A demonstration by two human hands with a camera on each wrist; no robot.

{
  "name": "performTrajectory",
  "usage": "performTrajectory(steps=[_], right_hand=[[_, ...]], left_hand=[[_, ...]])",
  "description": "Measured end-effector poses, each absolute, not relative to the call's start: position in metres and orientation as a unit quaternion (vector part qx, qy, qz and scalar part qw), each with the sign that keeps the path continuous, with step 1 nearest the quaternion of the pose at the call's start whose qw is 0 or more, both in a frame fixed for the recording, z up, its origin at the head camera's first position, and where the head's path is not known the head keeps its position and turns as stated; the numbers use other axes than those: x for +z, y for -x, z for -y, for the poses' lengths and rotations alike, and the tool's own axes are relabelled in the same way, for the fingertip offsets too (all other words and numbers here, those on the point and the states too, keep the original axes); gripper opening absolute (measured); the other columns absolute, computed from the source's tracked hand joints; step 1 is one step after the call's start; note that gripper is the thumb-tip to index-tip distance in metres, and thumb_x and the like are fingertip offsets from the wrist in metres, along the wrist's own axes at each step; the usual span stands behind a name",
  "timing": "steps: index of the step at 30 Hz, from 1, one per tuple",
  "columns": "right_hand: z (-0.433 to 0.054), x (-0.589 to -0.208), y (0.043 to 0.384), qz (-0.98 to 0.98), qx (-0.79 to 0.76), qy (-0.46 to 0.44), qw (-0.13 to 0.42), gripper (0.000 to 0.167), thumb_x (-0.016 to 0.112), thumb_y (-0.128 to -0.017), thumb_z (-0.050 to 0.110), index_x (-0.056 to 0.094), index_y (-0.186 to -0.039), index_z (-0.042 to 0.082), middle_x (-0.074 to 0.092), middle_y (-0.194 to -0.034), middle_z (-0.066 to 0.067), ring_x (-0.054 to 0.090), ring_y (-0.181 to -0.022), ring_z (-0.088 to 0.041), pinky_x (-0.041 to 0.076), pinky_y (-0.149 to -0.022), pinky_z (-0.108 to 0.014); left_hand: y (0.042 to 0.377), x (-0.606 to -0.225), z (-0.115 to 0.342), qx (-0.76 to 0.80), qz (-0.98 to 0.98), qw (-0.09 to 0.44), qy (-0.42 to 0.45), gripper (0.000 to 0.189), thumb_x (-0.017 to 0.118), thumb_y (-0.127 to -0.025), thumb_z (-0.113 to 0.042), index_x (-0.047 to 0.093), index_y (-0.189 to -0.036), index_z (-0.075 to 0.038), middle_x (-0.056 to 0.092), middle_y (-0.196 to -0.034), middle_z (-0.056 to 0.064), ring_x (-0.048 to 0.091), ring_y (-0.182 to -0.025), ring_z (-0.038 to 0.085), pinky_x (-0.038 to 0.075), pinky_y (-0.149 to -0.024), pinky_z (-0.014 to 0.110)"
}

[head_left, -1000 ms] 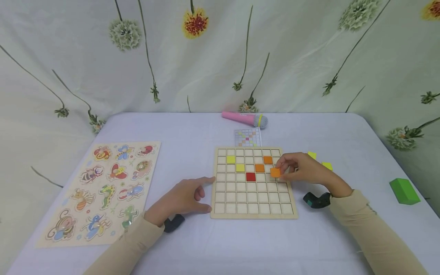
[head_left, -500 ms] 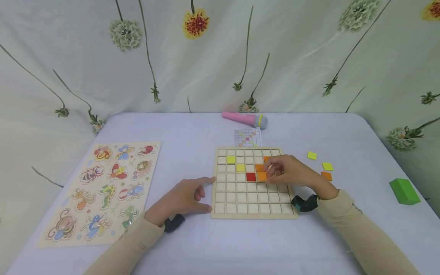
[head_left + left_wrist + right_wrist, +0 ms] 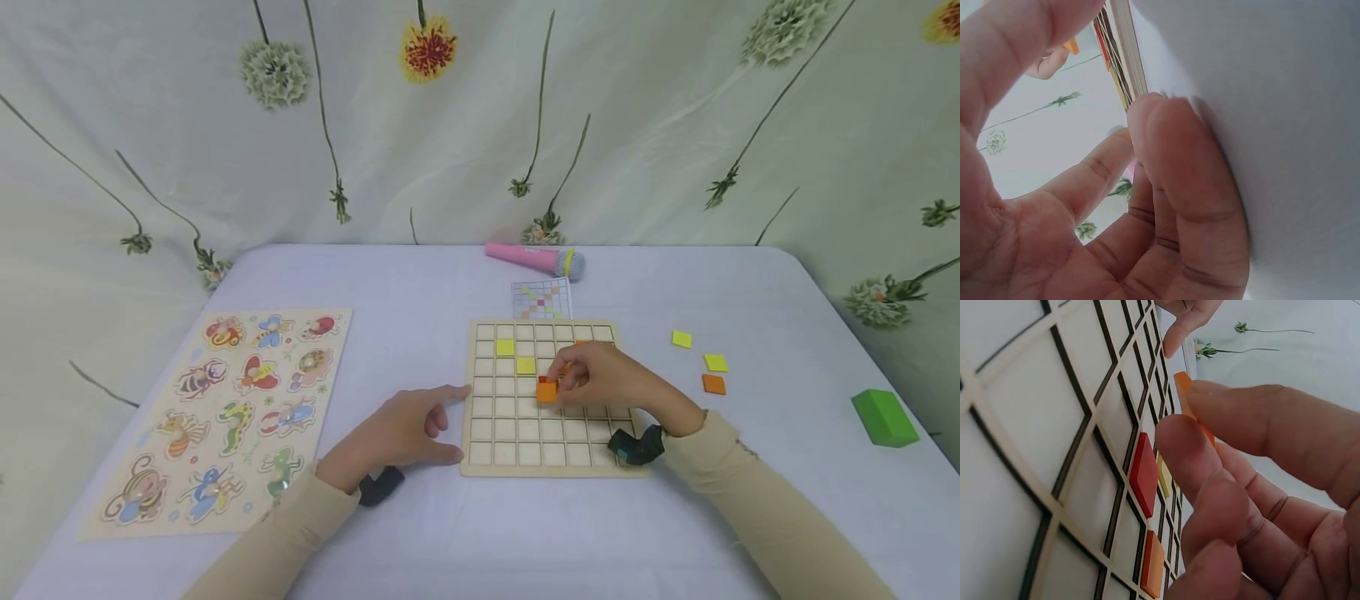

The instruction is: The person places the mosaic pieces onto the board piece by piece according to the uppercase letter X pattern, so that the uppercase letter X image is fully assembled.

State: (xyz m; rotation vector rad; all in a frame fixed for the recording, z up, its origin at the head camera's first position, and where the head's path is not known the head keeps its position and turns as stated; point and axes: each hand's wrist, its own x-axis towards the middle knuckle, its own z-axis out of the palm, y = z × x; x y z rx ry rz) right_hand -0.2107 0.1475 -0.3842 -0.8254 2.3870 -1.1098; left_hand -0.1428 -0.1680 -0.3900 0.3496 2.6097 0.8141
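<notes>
My right hand (image 3: 611, 379) pinches a square orange tile (image 3: 547, 392) between thumb and fingers above the wooden grid board (image 3: 555, 471). That tile hangs just in front of the red tile (image 3: 1144, 478), clear of the board in the right wrist view. Two yellow tiles, one of them a yellow tile (image 3: 506, 347) near the upper left corner, lie in cells. An orange tile (image 3: 1154, 565) sits in a cell close to the red one; my hand partly covers the right side of the board. My left hand (image 3: 405, 427) touches the board's left edge with thumb and forefinger spread.
Beyond the board lie a small pattern card (image 3: 542, 300) and a pink toy microphone (image 3: 525, 257). To the right are two yellow tiles (image 3: 716, 363), an orange tile (image 3: 714, 384) and a green block (image 3: 885, 417). An insect puzzle board (image 3: 225, 417) covers the left side.
The right hand has carried the pinched orange tile leftward across the board, from its right side to in front of the red tile. The left hand stays in place.
</notes>
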Motion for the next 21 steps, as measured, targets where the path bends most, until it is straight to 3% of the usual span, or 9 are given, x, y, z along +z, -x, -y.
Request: performTrajectory(steps=[11, 21], right_hand=[[-0.131, -0.386, 0.209, -0.841, -0.396, 0.285, 0.233, 0.019, 0.085, -0.089, 0.005, 0.073, -0.102, 0.002, 0.071, -0.079, 0.001, 0.061, -0.072, -0.011, 0.050, -0.073, -0.028], [-0.122, -0.391, 0.207, -0.851, -0.373, 0.302, 0.212, 0.017, 0.084, -0.087, 0.004, 0.073, -0.099, 0.004, 0.066, -0.077, 0.003, 0.056, -0.069, -0.010, 0.048, -0.070, -0.027]], left_hand=[[0.143, -0.389, 0.167, 0.287, -0.929, 0.197, -0.122, 0.085, 0.097, -0.081, -0.018, 0.059, -0.157, -0.014, 0.059, -0.091, 0.000, 0.053, -0.084, 0.017, 0.047, -0.073, 0.033], [0.142, -0.388, 0.166, 0.281, -0.932, 0.197, -0.118, 0.084, 0.096, -0.081, -0.017, 0.060, -0.156, -0.015, 0.059, -0.090, 0.000, 0.054, -0.084, 0.017, 0.047, -0.074, 0.033]])
